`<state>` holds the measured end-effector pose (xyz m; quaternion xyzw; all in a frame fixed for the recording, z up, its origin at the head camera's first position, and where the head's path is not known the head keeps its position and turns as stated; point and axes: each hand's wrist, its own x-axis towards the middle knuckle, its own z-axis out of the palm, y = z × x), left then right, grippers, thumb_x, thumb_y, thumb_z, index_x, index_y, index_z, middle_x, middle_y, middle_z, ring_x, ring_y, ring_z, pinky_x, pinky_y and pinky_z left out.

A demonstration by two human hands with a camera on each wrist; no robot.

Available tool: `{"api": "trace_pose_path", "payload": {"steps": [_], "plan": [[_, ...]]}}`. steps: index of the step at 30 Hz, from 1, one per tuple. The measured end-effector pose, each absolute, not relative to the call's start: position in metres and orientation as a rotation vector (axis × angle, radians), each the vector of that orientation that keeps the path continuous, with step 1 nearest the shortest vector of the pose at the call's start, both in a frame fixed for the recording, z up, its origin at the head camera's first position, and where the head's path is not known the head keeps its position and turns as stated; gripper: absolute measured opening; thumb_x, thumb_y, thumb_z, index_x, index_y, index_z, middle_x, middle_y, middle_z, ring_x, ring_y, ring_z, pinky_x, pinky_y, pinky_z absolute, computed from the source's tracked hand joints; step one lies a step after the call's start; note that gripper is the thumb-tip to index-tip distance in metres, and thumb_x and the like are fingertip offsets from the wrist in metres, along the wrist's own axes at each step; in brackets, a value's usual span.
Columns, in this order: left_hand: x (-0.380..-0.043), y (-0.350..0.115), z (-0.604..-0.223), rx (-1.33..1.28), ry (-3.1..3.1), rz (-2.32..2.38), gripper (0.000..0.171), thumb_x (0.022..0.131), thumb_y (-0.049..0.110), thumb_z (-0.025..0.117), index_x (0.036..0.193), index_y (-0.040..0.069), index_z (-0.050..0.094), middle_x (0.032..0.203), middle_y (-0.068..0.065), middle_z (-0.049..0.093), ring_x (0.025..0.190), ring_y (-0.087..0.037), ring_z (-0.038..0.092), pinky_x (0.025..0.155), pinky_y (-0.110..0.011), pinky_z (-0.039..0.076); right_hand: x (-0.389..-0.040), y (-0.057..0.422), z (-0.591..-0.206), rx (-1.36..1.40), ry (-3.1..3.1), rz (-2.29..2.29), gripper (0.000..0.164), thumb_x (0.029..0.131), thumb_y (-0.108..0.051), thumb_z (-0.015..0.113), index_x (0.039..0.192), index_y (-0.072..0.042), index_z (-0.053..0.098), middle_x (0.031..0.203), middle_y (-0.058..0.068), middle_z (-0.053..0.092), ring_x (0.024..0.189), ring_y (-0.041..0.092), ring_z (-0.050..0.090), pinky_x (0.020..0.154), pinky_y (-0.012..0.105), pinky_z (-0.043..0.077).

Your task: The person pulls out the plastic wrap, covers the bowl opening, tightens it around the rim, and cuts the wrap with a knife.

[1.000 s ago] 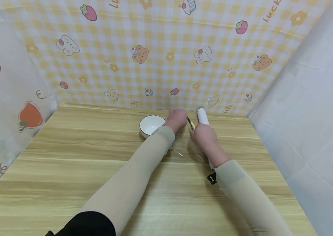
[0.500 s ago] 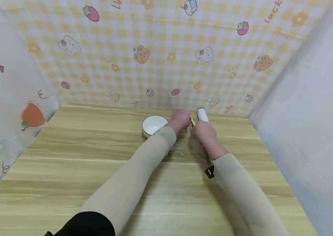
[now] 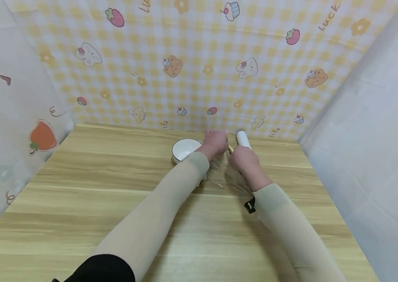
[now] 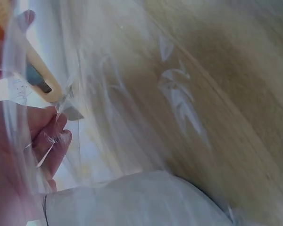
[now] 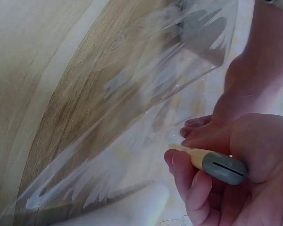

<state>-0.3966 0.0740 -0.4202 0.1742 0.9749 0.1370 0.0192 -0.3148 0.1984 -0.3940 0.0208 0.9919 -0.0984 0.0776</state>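
Note:
In the head view my left hand (image 3: 216, 141) is at the back of the table, right of a white bowl (image 3: 186, 148) with a dark rim. Its fingertips pinch the edge of clear cling film (image 4: 179, 103) in the left wrist view. My right hand (image 3: 244, 158) grips a utility knife (image 5: 224, 168) with a yellow and grey handle. The knife's blade (image 4: 73, 113) lies against the film, close to my left fingertips. Film stretches between the bowl and a white roll (image 3: 243, 139) behind my right hand. My left forearm hides part of the bowl.
A wood-grain table (image 3: 114, 164) carries everything. Behind it hangs a yellow checked cloth (image 3: 192, 86), with white cloths (image 3: 368, 117) at both sides. A small black piece (image 3: 250, 205) shows beside my right wrist.
The knife has moved up to my left hand, so its blade no longer shows in the head view. The film between my hands shows more folds. The head view has shifted slightly.

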Motion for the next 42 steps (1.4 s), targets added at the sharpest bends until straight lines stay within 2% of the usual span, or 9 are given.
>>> {"api": "trace_pose_path", "payload": {"steps": [3,8,12,16,20,24,31,36,42], "plan": [[-0.395,0.073,-0.421,0.536,3.032,0.450,0.037,0.108,0.015,0.058,0.072,0.021,0.055,0.073,0.004,0.059,0.087,-0.020,0.063,0.119,-0.052,0.031,-0.313,0.199,-0.394,0.079,2.962,-0.298,0.019,0.101,-0.017,0.053,0.093,-0.004,0.064,0.102,0.022,0.071,0.077,0.030,0.062,0.061,0.041,0.052],[-0.395,0.070,-0.420,0.495,3.027,0.502,0.032,0.104,0.006,0.055,0.075,0.019,0.058,0.078,0.004,0.064,0.090,-0.020,0.065,0.132,-0.056,0.024,-0.299,0.204,-0.385,0.079,2.934,-0.260,0.020,0.099,-0.021,0.057,0.093,-0.004,0.066,0.101,0.022,0.070,0.076,0.030,0.063,0.058,0.041,0.051],[-0.399,0.070,-0.419,0.482,3.009,0.553,0.035,0.101,0.003,0.053,0.070,0.019,0.051,0.068,0.005,0.050,0.081,-0.018,0.057,0.134,-0.057,0.020,-0.291,0.206,-0.380,0.074,2.921,-0.241,0.021,0.099,-0.020,0.058,0.091,-0.003,0.067,0.098,0.022,0.070,0.073,0.030,0.063,0.056,0.040,0.050],[-0.401,0.069,-0.418,0.472,2.997,0.568,0.038,0.102,0.004,0.051,0.068,0.019,0.046,0.065,0.005,0.041,0.076,-0.018,0.050,0.130,-0.056,0.023,-0.295,0.203,-0.382,0.051,2.929,-0.244,0.020,0.099,-0.019,0.057,0.093,-0.002,0.068,0.103,0.024,0.072,0.075,0.029,0.062,0.059,0.041,0.051],[-0.398,0.068,-0.418,0.468,3.022,0.577,0.033,0.104,0.008,0.053,0.074,0.020,0.054,0.074,0.005,0.053,0.082,-0.019,0.056,0.124,-0.053,0.029,-0.298,0.202,-0.385,0.070,2.936,-0.236,0.020,0.100,-0.019,0.058,0.097,-0.001,0.068,0.106,0.025,0.072,0.079,0.031,0.064,0.063,0.044,0.054],[-0.395,0.064,-0.417,0.459,3.048,0.582,0.026,0.108,0.013,0.053,0.084,0.020,0.062,0.085,0.005,0.065,0.089,-0.019,0.061,0.114,-0.050,0.032,-0.290,0.207,-0.381,0.070,2.944,-0.238,0.023,0.100,-0.022,0.058,0.096,-0.001,0.067,0.100,0.024,0.070,0.077,0.032,0.064,0.061,0.043,0.053],[-0.396,0.061,-0.416,0.452,3.048,0.608,0.030,0.111,0.016,0.050,0.083,0.019,0.061,0.084,0.005,0.063,0.089,-0.019,0.060,0.111,-0.049,0.033,-0.272,0.215,-0.377,0.001,2.958,-0.206,0.030,0.103,-0.028,0.055,0.093,-0.002,0.067,0.091,0.022,0.068,0.071,0.032,0.063,0.056,0.043,0.051],[-0.392,0.059,-0.413,0.448,3.048,0.648,0.027,0.110,0.017,0.053,0.085,0.020,0.064,0.088,0.007,0.068,0.094,-0.018,0.063,0.114,-0.051,0.032,-0.280,0.212,-0.385,-0.014,2.983,-0.236,0.030,0.103,-0.028,0.053,0.091,-0.004,0.066,0.097,0.025,0.069,0.075,0.034,0.064,0.060,0.045,0.053],[-0.387,0.057,-0.409,0.463,3.039,0.667,0.029,0.109,0.015,0.053,0.082,0.019,0.060,0.084,0.004,0.064,0.092,-0.019,0.062,0.114,-0.051,0.032,-0.288,0.215,-0.387,-0.017,2.986,-0.295,0.026,0.100,-0.028,0.054,0.086,-0.008,0.063,0.095,0.022,0.069,0.074,0.032,0.063,0.059,0.042,0.050]]}}
